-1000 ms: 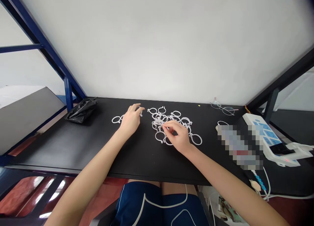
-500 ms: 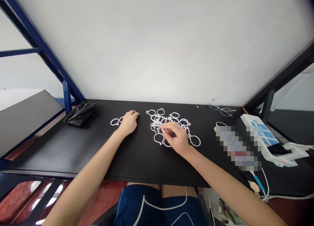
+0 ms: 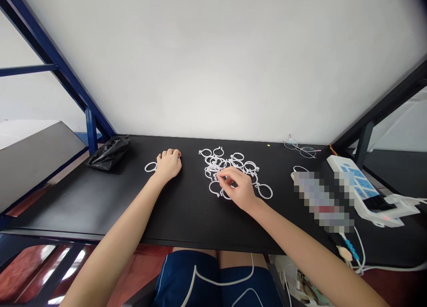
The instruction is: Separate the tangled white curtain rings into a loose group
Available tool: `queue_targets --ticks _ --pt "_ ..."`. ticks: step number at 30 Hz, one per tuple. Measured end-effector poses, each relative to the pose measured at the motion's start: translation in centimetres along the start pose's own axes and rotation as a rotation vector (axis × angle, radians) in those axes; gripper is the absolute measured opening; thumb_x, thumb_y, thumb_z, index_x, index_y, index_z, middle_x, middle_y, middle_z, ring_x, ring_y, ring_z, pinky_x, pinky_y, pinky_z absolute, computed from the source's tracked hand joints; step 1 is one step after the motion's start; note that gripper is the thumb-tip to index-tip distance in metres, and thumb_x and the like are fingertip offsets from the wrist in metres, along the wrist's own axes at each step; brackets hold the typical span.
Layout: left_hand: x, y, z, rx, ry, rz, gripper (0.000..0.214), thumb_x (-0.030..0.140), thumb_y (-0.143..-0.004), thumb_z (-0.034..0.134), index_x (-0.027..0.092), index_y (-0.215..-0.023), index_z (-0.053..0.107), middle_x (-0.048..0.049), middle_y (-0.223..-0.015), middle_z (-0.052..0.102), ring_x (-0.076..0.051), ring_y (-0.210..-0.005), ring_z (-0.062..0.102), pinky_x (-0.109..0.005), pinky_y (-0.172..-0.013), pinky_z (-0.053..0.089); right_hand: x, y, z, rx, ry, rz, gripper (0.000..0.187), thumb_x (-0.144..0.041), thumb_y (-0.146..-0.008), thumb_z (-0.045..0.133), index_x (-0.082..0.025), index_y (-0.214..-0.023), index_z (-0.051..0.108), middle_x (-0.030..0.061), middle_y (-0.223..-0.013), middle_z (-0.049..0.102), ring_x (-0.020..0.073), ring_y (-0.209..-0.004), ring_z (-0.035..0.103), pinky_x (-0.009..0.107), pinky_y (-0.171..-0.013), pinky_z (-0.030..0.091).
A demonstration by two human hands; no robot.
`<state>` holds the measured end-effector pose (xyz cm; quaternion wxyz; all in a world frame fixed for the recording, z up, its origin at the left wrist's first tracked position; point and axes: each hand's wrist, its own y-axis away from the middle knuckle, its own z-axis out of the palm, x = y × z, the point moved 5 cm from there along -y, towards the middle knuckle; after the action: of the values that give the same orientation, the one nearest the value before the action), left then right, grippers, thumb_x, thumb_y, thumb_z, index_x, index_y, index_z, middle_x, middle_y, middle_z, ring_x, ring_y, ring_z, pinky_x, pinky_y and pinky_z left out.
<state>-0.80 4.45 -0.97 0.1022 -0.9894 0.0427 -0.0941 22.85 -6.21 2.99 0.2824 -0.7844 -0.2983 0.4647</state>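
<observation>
Drawn leftward, the left hand (image 3: pixel 169 164) curls closed just beside a white plastic ring (image 3: pixel 145 167), while the right hand (image 3: pixel 235 187) pinches into a tangled pile of rings (image 3: pixel 213 168) on the black surface (image 3: pixel 83 200).

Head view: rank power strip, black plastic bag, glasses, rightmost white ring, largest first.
1. White power strip, though it sits nearer the camera, so its lead is unsure
2. Black plastic bag
3. Eyeglasses
4. Rightmost white ring

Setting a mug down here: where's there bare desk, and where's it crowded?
Bare black desktop lies between the left hand and the white plastic rings, and below the black plastic bag. Crowded: the rings under the right hand.
</observation>
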Motion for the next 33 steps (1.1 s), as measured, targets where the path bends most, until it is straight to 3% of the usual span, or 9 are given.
queue_targets --ticks 8,12,16,25,28,33 --pt "0.0 0.1 -0.2 -0.033 -0.014 0.000 0.032 0.015 -0.086 0.036 0.018 -0.110 0.056 -0.0147 -0.120 0.056 -0.032 -0.111 0.052 -0.049 -0.090 0.045 0.5 0.1 0.7 -0.162 0.010 0.049 0.012 -0.020 -0.089 0.055 -0.020 -0.080 0.062 0.0010 -0.074 0.064 0.0094 -0.053 0.054 0.023 -0.052 0.048" --pt "0.1 0.1 -0.4 -0.040 -0.030 0.010 0.031 0.016 -0.086 0.036 0.018 -0.110 0.056 -0.0151 -0.120 0.057 -0.033 -0.111 0.052 -0.048 -0.087 0.046 1.0 0.5 1.5 -0.321 0.018 0.104 0.007 -0.026 -0.085 0.065 -0.019 -0.082 0.063 -0.0008 -0.071 0.066 0.0096 -0.055 0.057 0.022 -0.054 0.049" --pt "0.2 0.1 -0.5 -0.036 -0.043 0.009 0.031 0.016 -0.085 0.038 0.018 -0.110 0.056 -0.0142 -0.119 0.057 -0.032 -0.111 0.053 -0.047 -0.090 0.045 1.0 0.7 2.0 -0.469 0.032 0.095 0.014 -0.027 -0.078 0.074 -0.019 -0.085 0.065 -0.0002 -0.075 0.068 0.0122 -0.066 0.064 0.023 -0.060 0.051" --pt "0.9 0.4 -0.7 0.047 -0.036 0.061 0.031 0.015 -0.084 0.041 0.017 -0.109 0.058 -0.0132 -0.120 0.058 -0.032 -0.112 0.052 -0.051 -0.100 0.038 1.1 0.7 2.3 -0.526 0.075 0.105 0.005 -0.016 -0.081 0.066 -0.018 -0.085 0.065 0.0001 -0.075 0.066 0.0116 -0.065 0.061 0.022 -0.061 0.050" --pt "1.5 0.4 -1.1 0.080 0.072 0.138 0.031 0.012 -0.082 0.041 0.017 -0.107 0.058 -0.0125 -0.119 0.058 -0.031 -0.111 0.053 -0.049 -0.097 0.042 1.3 0.9 2.3 -0.508 0.088 0.106 0.008 -0.012 -0.081 0.062 -0.019 -0.085 0.065 0.0000 -0.074 0.064 0.0114 -0.064 0.060 0.022 -0.060 0.049" --pt "4.2 1.4 -2.5 0.138 0.343 0.454 0.028 0.009 -0.082 0.040 0.018 -0.102 0.058 -0.0089 -0.116 0.059 -0.023 -0.108 0.056 -0.038 -0.092 0.048 1.4 0.7 2.2 -0.458 0.051 0.144 0.009 -0.010 -0.081 0.061 -0.019 -0.083 0.062 0.0009 -0.078 0.065 0.0124 -0.069 0.062 0.022 -0.060 0.049"
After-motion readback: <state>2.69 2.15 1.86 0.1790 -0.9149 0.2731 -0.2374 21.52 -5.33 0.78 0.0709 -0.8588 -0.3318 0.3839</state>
